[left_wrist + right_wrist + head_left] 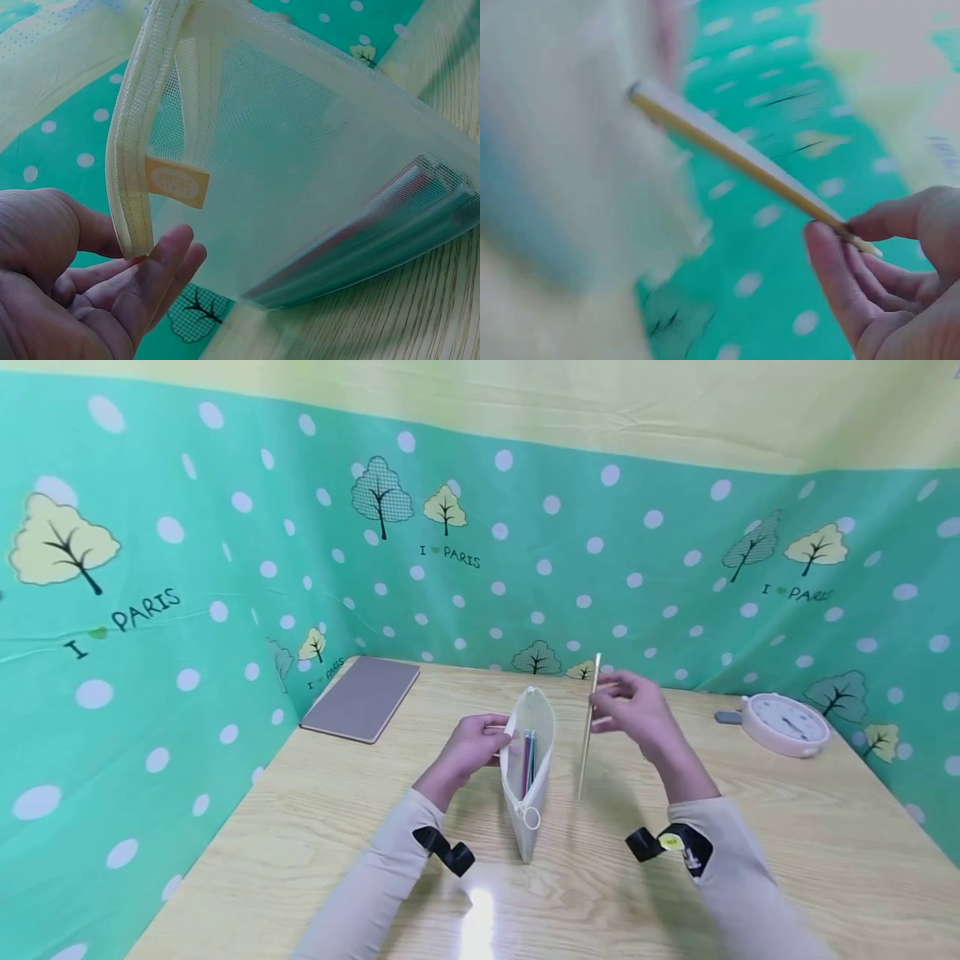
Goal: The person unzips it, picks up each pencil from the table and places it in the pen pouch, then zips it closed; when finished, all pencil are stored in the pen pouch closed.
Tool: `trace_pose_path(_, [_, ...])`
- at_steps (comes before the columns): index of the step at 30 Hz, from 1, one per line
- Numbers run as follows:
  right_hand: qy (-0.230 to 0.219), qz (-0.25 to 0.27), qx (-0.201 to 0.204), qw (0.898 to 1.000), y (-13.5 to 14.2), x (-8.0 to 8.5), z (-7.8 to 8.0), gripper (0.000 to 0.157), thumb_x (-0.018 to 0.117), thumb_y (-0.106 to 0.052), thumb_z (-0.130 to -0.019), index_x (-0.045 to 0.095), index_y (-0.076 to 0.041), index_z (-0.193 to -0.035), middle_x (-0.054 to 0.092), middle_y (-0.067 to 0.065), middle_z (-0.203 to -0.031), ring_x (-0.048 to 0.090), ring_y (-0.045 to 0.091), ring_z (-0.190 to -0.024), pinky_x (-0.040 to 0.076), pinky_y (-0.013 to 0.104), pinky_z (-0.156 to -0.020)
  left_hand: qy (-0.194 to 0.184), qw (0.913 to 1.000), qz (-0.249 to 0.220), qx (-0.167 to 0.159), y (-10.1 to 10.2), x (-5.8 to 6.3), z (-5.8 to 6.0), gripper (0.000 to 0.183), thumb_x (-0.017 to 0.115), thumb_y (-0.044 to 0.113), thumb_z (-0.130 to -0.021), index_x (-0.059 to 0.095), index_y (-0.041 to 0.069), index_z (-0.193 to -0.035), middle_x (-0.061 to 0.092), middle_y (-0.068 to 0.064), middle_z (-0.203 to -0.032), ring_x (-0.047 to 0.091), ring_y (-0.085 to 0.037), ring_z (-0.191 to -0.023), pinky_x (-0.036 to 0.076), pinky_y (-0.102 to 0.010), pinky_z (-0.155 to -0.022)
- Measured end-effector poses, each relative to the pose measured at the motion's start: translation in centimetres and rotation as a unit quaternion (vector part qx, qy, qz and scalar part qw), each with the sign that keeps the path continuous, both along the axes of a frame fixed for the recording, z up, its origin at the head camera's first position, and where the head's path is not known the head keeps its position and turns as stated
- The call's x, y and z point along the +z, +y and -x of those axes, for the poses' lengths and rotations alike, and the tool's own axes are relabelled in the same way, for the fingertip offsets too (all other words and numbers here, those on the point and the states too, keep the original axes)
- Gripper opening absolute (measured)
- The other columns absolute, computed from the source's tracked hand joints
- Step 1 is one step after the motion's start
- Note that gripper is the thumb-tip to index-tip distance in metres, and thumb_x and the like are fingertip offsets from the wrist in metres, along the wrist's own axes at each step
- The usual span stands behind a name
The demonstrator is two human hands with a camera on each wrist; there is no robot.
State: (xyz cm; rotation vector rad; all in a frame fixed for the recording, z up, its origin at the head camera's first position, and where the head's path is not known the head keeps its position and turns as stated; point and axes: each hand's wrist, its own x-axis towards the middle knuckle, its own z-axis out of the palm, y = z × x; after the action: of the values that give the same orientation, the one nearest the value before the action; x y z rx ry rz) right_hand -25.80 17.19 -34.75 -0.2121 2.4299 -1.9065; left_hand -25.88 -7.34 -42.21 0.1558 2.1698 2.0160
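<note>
A translucent mesh zipper pouch [514,817] stands on the table with its mouth spread apart. Several pencils [528,760] lean inside it, dimly visible through the mesh in the left wrist view. My left hand [474,745] pinches the pouch's zipped edge between thumb and fingers, close to a small orange tag [177,182]. To the right of the pouch, my right hand [633,708] pinches a yellow pencil [588,727] near its upper end. That pencil points downward beside the pouch, outside it. In the right wrist view the pouch is blurred.
A grey-brown notebook [363,697] lies at the table's back left. At the right, a round white clock [786,724] lies face up, with a small dark grey object [727,717] beside it. A green dotted cloth [450,602] hangs behind the wooden table [285,860].
</note>
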Motion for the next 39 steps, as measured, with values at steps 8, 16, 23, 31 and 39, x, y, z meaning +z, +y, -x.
trace_pose_path(8, [0.045,0.167,-0.038,0.984,-1.8,0.9,-2.0,0.029,0.058,0.001,-0.101,0.051,0.005,-0.129,0.067,-0.002,-0.091,0.069,0.013,-0.080,0.065,0.026,-0.074,-0.008,1.0000,-0.001,0.000,0.0,-0.1,-0.2,0.039,0.057,-0.001,-0.099,0.057,-0.010,-0.137,0.069,-0.029,-0.123,0.075,-0.033,-0.099,0.065,-0.040,-0.083])
trace_pose_path(16, [0.051,0.202,-0.056,0.977,-3.0,-0.3,-2.0,0.029,0.057,0.005,-0.100,0.050,0.006,-0.129,0.066,-0.002,-0.090,0.070,0.012,-0.080,0.065,0.027,-0.073,-0.014,0.9999,-0.004,0.002,0.2,-0.3,-0.6,0.039,0.057,0.000,-0.100,0.056,-0.009,-0.138,0.069,-0.028,-0.124,0.075,-0.029,-0.096,0.065,-0.040,-0.084])
trace_pose_path(23, [0.078,0.179,-0.055,0.979,-3.4,0.2,-1.8,0.030,0.058,0.006,-0.099,0.052,0.009,-0.129,0.064,0.005,-0.095,0.070,0.011,-0.076,0.066,0.028,-0.071,-0.015,0.9998,-0.005,0.013,0.5,0.4,-0.2,0.040,0.058,0.001,-0.100,0.056,-0.008,-0.139,0.069,-0.027,-0.126,0.075,-0.029,-0.098,0.065,-0.040,-0.084])
trace_pose_path(31, [0.077,0.170,-0.049,0.981,-3.9,-0.5,-1.8,0.034,0.057,0.008,-0.099,0.050,0.012,-0.132,0.062,0.010,-0.097,0.070,0.011,-0.074,0.066,0.029,-0.070,-0.019,0.9998,0.005,0.011,0.7,0.5,-0.2,0.039,0.057,0.000,-0.100,0.058,-0.008,-0.138,0.069,-0.026,-0.126,0.075,-0.026,-0.096,0.065,-0.041,-0.084])
trace_pose_path(39, [0.077,0.149,-0.025,0.986,-4.6,-1.9,-2.0,0.035,0.058,0.009,-0.098,0.051,0.012,-0.132,0.062,0.016,-0.102,0.069,0.011,-0.074,0.066,0.031,-0.070,-0.021,0.9996,0.017,0.005,0.9,0.3,0.0,0.039,0.057,0.001,-0.101,0.058,-0.007,-0.139,0.070,-0.025,-0.125,0.075,-0.023,-0.093,0.064,-0.044,-0.087])
